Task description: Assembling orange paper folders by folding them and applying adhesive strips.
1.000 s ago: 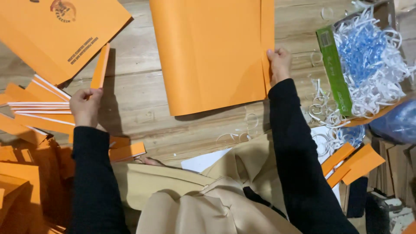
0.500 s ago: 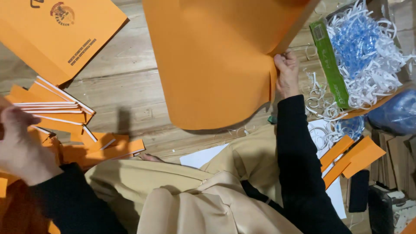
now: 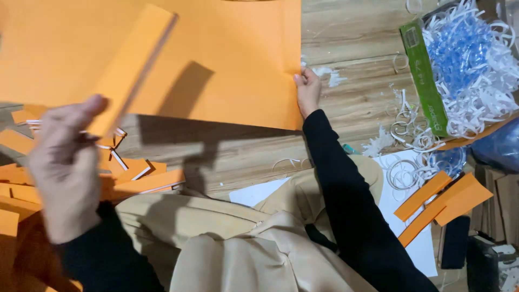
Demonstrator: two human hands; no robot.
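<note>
Across the upper half of the view, a large orange sheet (image 3: 227, 59) lies over the wooden desk (image 3: 351, 32), reaching from about nine o'clock to twelve o'clock. At its right edge, just right of centre, the right hand (image 3: 308, 91) is closed on the sheet's border, thumb on top, with the black sleeve (image 3: 351, 216) running down toward five o'clock. At about eight o'clock the left hand (image 3: 67, 162) is raised close to the camera and blurred; its fingers are pinched on the lower end of a narrow orange strip (image 3: 135, 67), which slants up toward eleven o'clock above the sheet. Below that hand, at seven to nine o'clock, a loose pile of orange strips (image 3: 143, 181) with white edges lies on the desk. At one to two o'clock sits a green-edged box (image 3: 424, 81) filled with white and blue curled shavings (image 3: 465, 65). A few more orange pieces (image 3: 443, 203) rest at four o'clock on a white sheet (image 3: 416, 243).
</note>
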